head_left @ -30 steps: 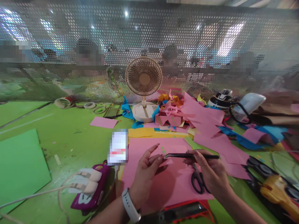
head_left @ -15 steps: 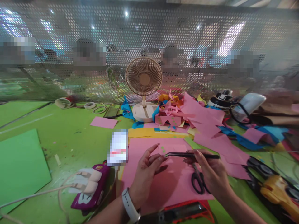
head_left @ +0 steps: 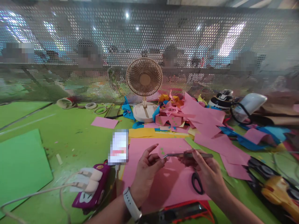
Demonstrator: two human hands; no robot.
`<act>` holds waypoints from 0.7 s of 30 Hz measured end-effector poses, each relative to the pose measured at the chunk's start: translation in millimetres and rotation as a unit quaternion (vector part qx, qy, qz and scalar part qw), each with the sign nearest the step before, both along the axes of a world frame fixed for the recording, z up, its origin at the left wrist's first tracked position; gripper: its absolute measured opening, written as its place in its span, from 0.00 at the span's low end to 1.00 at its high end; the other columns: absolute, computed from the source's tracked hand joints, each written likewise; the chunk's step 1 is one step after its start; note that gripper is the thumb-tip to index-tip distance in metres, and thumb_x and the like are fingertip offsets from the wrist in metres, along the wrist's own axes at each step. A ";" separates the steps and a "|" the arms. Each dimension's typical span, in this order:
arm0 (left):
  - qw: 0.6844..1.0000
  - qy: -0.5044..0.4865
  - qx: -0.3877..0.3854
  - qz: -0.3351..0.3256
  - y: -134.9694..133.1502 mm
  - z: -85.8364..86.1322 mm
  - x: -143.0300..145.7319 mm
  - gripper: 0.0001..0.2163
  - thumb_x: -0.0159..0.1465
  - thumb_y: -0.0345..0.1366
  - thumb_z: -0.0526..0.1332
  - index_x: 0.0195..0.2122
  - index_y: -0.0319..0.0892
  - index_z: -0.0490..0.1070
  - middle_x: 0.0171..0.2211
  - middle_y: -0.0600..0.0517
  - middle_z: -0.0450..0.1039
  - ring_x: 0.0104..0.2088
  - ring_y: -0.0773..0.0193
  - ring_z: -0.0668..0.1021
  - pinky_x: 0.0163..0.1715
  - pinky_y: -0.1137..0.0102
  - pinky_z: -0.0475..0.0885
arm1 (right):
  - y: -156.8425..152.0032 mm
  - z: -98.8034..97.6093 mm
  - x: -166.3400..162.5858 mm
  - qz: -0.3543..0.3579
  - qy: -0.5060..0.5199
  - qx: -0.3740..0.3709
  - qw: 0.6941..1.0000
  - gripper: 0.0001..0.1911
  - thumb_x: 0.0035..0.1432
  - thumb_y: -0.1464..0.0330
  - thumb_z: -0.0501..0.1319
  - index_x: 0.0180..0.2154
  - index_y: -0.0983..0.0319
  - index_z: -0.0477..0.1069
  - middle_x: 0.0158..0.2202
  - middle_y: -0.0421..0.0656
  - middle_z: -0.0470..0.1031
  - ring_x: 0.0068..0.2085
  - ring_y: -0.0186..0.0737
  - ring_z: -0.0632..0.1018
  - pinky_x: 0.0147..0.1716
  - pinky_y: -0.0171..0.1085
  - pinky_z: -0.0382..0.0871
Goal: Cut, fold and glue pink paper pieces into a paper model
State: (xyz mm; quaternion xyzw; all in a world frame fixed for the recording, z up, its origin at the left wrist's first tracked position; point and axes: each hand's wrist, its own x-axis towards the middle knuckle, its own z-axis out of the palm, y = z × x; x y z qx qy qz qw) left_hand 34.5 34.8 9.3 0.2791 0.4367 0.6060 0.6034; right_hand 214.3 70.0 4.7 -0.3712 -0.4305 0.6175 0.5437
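Observation:
My right hand [head_left: 204, 168] grips dark bent-tip tweezers [head_left: 178, 155] between thumb and fingers, the tip pointing left. That tip meets the fingertips of my left hand [head_left: 149, 169], where thumb and finger pinch together and the index finger arches above. Whatever lies in the pinch is too small to make out. Beneath both hands is a large pink paper sheet [head_left: 140, 149], with small green dots [head_left: 162, 151] just beyond the tweezers tip. Scissors with black handles [head_left: 197, 183] lie under my right hand, their blades mostly hidden.
A fan [head_left: 144, 77] stands behind the work, beside a heap of pink paper scraps [head_left: 201, 115]. At left are a phone [head_left: 118, 147], a purple pouch [head_left: 92, 189] and a green sheet [head_left: 21, 168]. A black and red tool [head_left: 179, 213] lies in front.
My right hand and the tweezers have shifted slightly left, covering more of the scissors. The left hand keeps its pinch almost in place. The view has moved a little.

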 end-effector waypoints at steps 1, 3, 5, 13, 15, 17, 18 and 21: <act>1.000 0.004 0.002 -0.001 0.3 -0.1 -0.1 0.28 0.51 0.31 0.68 0.53 0.42 0.60 0.24 0.59 0.65 0.27 0.72 0.69 0.30 0.76 0.65 | 0.2 0.6 -0.4 0.000 0.007 -0.004 1.000 0.10 0.56 0.63 0.61 0.35 0.63 0.75 0.30 0.46 0.79 0.33 0.40 0.79 0.31 0.34 0.72; 1.000 0.009 0.006 -0.003 0.6 0.5 0.0 0.28 0.51 0.31 0.68 0.53 0.41 0.60 0.23 0.60 0.65 0.27 0.73 0.68 0.31 0.76 0.64 | 1.2 1.4 0.5 -0.004 0.025 -0.013 1.000 0.10 0.56 0.64 0.61 0.35 0.63 0.75 0.29 0.45 0.79 0.31 0.39 0.79 0.30 0.32 0.71; 1.000 0.014 0.006 -0.006 0.5 1.4 0.5 0.28 0.51 0.31 0.68 0.53 0.41 0.60 0.23 0.60 0.65 0.26 0.73 0.68 0.30 0.76 0.64 | 3.2 1.7 3.6 -0.023 0.038 -0.019 0.999 0.09 0.56 0.64 0.61 0.34 0.63 0.75 0.27 0.44 0.79 0.28 0.36 0.78 0.28 0.30 0.71; 0.998 0.031 -0.016 -0.045 -1.9 1.6 2.1 0.32 0.50 0.31 0.69 0.55 0.41 0.58 0.24 0.57 0.69 0.29 0.67 0.73 0.35 0.70 0.66 | 13.3 4.0 15.3 -0.088 -0.134 0.160 0.974 0.14 0.60 0.63 0.55 0.48 0.55 0.67 0.38 0.42 0.77 0.43 0.40 0.76 0.47 0.41 0.67; 0.998 0.030 -0.016 -0.060 -2.5 0.3 2.5 0.32 0.50 0.31 0.69 0.55 0.42 0.58 0.24 0.57 0.71 0.30 0.66 0.74 0.37 0.69 0.66 | 13.9 6.0 13.4 -0.031 -0.239 0.204 0.949 0.13 0.59 0.64 0.56 0.46 0.55 0.68 0.45 0.43 0.75 0.50 0.42 0.72 0.51 0.43 0.62; 0.997 0.026 -0.013 -0.068 -2.9 -1.7 2.8 0.32 0.50 0.31 0.69 0.55 0.42 0.58 0.25 0.56 0.71 0.30 0.66 0.74 0.38 0.68 0.66 | 12.9 7.4 10.1 0.030 -0.304 0.204 0.930 0.13 0.58 0.64 0.58 0.46 0.55 0.68 0.46 0.44 0.73 0.50 0.43 0.72 0.49 0.42 0.65; 0.997 0.025 -0.012 -0.071 -2.9 -2.8 2.9 0.32 0.50 0.31 0.69 0.55 0.42 0.59 0.25 0.56 0.71 0.30 0.67 0.74 0.37 0.68 0.66 | 12.0 7.6 8.3 0.049 -0.319 0.195 0.926 0.14 0.57 0.63 0.58 0.46 0.56 0.67 0.45 0.44 0.74 0.48 0.42 0.73 0.46 0.40 0.67; 0.996 0.029 -0.009 -0.079 -2.9 -5.0 3.3 0.32 0.50 0.31 0.69 0.55 0.42 0.59 0.24 0.57 0.71 0.29 0.67 0.74 0.36 0.69 0.67 | 8.5 6.7 4.5 0.065 -0.324 0.167 0.929 0.14 0.55 0.62 0.60 0.44 0.58 0.68 0.37 0.43 0.74 0.39 0.40 0.76 0.36 0.35 0.71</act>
